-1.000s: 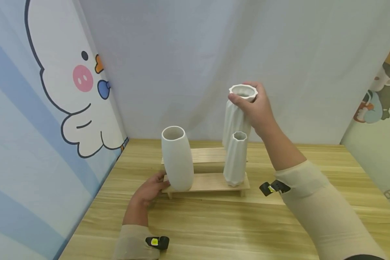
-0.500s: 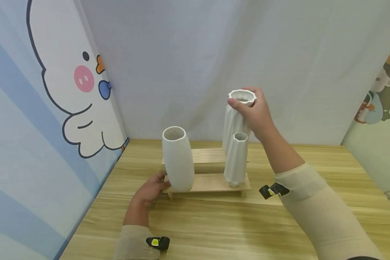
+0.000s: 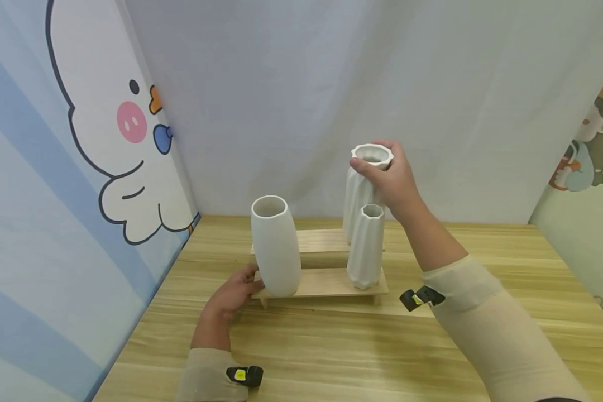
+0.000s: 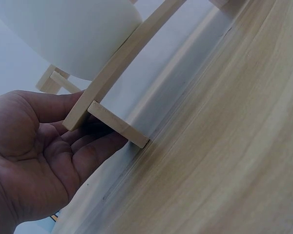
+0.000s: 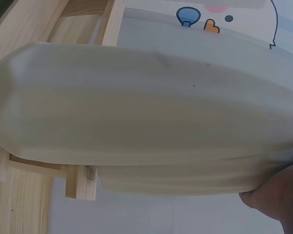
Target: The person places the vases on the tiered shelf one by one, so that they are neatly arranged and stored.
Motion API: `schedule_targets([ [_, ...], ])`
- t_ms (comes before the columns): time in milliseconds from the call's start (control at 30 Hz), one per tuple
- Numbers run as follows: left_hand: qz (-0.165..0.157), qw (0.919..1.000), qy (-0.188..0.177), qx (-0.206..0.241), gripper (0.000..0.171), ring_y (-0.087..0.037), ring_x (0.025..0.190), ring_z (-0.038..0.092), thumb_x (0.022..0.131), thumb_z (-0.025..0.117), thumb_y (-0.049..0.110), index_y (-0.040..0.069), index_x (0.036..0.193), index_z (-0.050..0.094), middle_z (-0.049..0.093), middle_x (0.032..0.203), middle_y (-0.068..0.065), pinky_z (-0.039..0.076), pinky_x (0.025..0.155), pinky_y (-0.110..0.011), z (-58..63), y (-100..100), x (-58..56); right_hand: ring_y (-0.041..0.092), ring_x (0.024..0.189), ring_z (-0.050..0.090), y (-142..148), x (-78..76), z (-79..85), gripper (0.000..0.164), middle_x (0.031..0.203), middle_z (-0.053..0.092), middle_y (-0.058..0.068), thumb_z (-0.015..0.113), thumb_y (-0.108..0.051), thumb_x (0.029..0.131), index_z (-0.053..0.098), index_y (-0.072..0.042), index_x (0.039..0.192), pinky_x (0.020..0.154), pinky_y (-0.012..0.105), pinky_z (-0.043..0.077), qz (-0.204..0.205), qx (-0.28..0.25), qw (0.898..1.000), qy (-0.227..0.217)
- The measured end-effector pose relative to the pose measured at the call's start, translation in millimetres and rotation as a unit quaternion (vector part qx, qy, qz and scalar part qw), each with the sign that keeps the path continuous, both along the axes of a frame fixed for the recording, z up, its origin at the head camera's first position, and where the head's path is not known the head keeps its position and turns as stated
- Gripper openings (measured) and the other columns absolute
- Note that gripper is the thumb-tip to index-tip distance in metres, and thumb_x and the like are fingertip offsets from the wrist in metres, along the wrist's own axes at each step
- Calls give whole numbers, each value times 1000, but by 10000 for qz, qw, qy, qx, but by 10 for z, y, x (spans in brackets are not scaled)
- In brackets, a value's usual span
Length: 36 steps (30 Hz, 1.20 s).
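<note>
My right hand grips a tall white ribbed vase just below its scalloped rim, thumb in front. This vase is upright at the right end of the stand's rear tier; its base is partly hidden, so contact with the tier is unclear. In front of it, a smaller ribbed vase stands on the front tier of the wooden stand. A smooth white vase occupies that tier's left end. Beside it my left hand holds the stand's end, with thumb and fingers around the wood in the left wrist view.
The stand rests on a wood-grain table. Behind it hangs a pale grey curtain. A blue cartoon-printed panel borders the left side, and another printed panel the right.
My right hand has lowered the tall ribbed vase a little and shifted it slightly left. My left hand stays on the stand's end; the other two vases keep their places.
</note>
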<state>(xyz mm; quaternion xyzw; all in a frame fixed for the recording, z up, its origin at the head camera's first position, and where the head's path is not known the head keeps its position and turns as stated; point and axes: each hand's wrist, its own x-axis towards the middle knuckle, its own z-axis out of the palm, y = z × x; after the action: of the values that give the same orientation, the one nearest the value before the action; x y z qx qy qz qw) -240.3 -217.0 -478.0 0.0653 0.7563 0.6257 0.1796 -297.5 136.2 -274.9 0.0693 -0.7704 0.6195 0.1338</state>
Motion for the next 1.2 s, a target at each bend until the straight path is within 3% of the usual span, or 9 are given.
schedule_targets([
  [333,193,9998,-88,-52,50,-33,135,42,100,54,14,5,147,40,37,154,-17,41,103,-50,-19,34,-11,18,103,57,21,-21,-81,79,119,56,4,80,-47,78,41,-16,138,89,33,49,48,48,9999,-95],
  [700,188,9997,-113,-56,53,-36,140,36,100,53,14,6,149,37,31,157,-17,36,107,-55,-29,46,-43,19,106,57,12,-62,-121,81,120,56,5,80,-49,78,39,-17,140,91,35,48,174,100,9998,-63],
  [1200,237,9995,-42,-201,52,-35,137,38,99,54,15,6,149,38,30,158,-17,40,103,-50,-32,64,-48,20,111,55,28,-127,-161,84,125,54,7,78,-51,79,34,-18,143,96,38,46,313,145,9993,-142],
])
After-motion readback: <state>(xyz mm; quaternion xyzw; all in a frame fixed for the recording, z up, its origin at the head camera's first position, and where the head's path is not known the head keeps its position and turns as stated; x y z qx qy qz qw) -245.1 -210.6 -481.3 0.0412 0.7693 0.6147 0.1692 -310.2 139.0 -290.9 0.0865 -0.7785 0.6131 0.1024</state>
